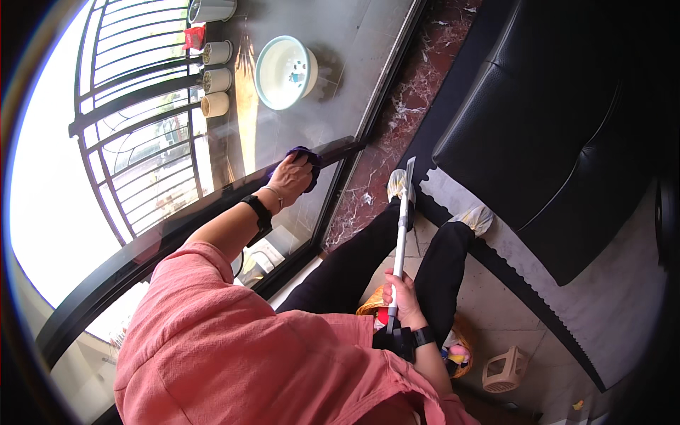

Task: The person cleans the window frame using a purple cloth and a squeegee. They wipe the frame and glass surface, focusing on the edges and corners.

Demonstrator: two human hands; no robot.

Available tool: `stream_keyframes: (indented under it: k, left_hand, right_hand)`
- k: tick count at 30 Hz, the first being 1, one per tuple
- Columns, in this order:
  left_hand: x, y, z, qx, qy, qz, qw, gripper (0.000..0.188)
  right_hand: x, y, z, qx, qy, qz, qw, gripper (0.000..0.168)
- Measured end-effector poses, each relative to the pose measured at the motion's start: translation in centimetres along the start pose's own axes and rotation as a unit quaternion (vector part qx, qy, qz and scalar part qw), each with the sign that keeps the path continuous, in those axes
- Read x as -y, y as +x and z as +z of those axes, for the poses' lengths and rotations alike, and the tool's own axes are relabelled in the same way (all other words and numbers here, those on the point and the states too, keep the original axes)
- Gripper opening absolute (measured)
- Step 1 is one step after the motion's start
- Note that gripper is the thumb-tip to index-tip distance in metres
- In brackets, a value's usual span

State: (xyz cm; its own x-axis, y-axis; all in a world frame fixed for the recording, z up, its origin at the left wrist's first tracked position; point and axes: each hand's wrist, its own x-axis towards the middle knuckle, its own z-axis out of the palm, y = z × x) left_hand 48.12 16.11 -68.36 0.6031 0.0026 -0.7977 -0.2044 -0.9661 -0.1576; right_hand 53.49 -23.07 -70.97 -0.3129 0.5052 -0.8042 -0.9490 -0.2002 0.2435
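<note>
My left hand (pixel 289 180) presses a dark purple cloth (pixel 313 167) against the black frame of a glass sliding door (pixel 212 204). Part of the cloth is hidden under my fingers. In my right hand (pixel 405 297) is the white pole of a squeegee (pixel 400 249), held near its lower end. Its blade (pixel 410 166) points away from me, above my covered shoe (pixel 398 186).
Beyond the glass are a white basin with a blue rim (pixel 281 74), plant pots (pixel 217 79) and a metal railing (pixel 143 127). A black leather sofa (pixel 552 122) stands at right. Near my legs are a wicker basket (pixel 463 348) and a small plastic stool (pixel 504 370).
</note>
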Motion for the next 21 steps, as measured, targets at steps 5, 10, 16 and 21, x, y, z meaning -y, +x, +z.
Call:
stream_keyframes:
  k: [5,10,16,21]
  left_hand:
    - [1.3,-7.3,-6.1,-0.025,-0.049,-0.043,0.998,0.025]
    - [3.0,-10.1,-9.2,-0.096,-0.065,-0.057,0.992,0.027]
    - [5.9,-0.6,-10.3,-0.186,0.004,-0.075,0.980,0.019]
    - [1.3,-4.7,-3.4,-0.020,-0.009,-0.057,0.998,0.026]
  right_hand:
    - [0.3,-3.9,1.4,0.061,-0.082,0.033,0.994,0.017]
    - [0.6,-6.5,1.5,0.071,-0.108,0.030,0.991,0.018]
    - [0.7,-8.7,0.7,0.033,-0.097,0.017,0.995,0.016]
    - [0.4,-10.0,-0.1,0.016,-0.055,0.014,0.998,0.017]
